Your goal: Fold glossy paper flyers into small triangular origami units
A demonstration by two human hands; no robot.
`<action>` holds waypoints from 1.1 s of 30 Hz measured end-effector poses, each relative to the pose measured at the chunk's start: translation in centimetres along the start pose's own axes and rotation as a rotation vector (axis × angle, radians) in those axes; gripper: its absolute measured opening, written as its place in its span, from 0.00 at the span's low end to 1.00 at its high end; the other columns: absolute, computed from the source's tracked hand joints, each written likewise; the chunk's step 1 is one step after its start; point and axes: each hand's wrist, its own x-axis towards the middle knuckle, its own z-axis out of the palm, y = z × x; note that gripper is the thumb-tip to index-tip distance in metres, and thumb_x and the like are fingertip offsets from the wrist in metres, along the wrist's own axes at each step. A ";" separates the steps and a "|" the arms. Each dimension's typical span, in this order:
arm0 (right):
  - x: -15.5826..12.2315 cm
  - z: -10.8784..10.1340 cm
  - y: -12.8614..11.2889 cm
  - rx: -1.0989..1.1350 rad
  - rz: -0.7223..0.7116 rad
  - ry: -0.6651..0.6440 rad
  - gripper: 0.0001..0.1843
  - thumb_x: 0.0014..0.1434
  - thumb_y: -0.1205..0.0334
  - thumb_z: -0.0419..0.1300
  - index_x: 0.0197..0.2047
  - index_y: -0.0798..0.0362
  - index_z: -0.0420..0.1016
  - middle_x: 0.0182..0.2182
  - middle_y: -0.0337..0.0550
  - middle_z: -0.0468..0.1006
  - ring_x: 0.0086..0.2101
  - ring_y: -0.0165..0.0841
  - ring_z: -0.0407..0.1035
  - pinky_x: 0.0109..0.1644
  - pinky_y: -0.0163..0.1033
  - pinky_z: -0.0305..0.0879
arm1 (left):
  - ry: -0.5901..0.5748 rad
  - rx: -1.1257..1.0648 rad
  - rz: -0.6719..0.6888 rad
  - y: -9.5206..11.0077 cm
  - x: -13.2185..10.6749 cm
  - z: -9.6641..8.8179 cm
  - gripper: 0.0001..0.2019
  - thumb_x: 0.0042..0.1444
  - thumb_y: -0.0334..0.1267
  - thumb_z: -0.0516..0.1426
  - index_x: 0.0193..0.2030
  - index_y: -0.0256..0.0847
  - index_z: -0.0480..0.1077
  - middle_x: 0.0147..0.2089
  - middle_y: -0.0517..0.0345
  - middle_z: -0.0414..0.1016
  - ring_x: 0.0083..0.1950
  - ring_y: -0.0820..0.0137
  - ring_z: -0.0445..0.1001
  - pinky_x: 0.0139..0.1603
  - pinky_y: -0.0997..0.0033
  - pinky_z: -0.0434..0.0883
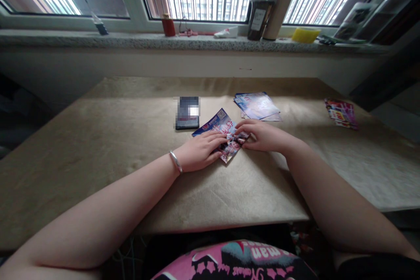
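Hands meet over a glossy, colour-printed paper leaflet (220,133) with a blue border, which lies near the middle of the beige cloth-covered table (98,148). The left hand (200,152), with a thin silver bangle (175,162) at its wrist, rests palm down on the leaflet's near left part, fingers stretched out and close together, pressing the sheet flat against the cloth. The right hand (262,135) lies on the leaflet's right edge with its fingers curled together; the fingertips pinch or press the paper's edge, though which of the two cannot be told. Just beyond the left hand, a dark rectangular phone-like object (187,113) lies flat on the table, near the leaflet but apart from it. A small stack of pale blue and white printed sheets (257,106) sits beyond the right hand, also apart. Well off to the right lies a pink and red printed leaflet (341,113). On the speckled stone windowsill (98,40) behind the table stand a red cup (168,25), a dark jar (259,17) and a yellow sponge-like block (305,35).
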 end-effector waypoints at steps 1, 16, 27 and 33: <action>0.0 0.0 0.1 -0.006 -0.007 0.004 0.17 0.49 0.66 0.62 0.45 0.51 0.74 0.47 0.48 0.72 0.47 0.38 0.67 0.53 0.45 0.64 | -0.006 -0.003 -0.003 0.0 0.0 0.0 0.20 0.64 0.41 0.48 0.61 0.38 0.60 0.65 0.52 0.60 0.67 0.68 0.56 0.68 0.63 0.54; -0.1 0.2 0.3 -0.055 -0.034 0.058 0.08 0.57 0.62 0.58 0.39 0.48 0.77 0.50 0.46 0.72 0.49 0.37 0.66 0.55 0.47 0.63 | -0.048 -0.042 0.002 -0.3 0.2 -0.2 0.19 0.66 0.41 0.44 0.60 0.42 0.63 0.64 0.56 0.61 0.66 0.68 0.56 0.67 0.61 0.53; -0.2 0.3 0.7 0.014 -0.013 0.009 0.16 0.49 0.63 0.65 0.44 0.49 0.76 0.50 0.47 0.71 0.49 0.37 0.66 0.55 0.46 0.63 | 0.009 -0.184 -0.075 -0.6 0.0 -0.1 0.20 0.67 0.42 0.42 0.63 0.42 0.57 0.64 0.52 0.61 0.65 0.67 0.60 0.65 0.60 0.57; 0.0 0.7 0.6 0.044 -0.058 0.078 0.08 0.55 0.63 0.60 0.39 0.50 0.77 0.44 0.46 0.76 0.43 0.35 0.69 0.49 0.43 0.67 | 0.011 -0.160 -0.053 -0.5 0.1 0.0 0.18 0.65 0.40 0.46 0.58 0.42 0.64 0.63 0.53 0.63 0.63 0.67 0.61 0.65 0.61 0.58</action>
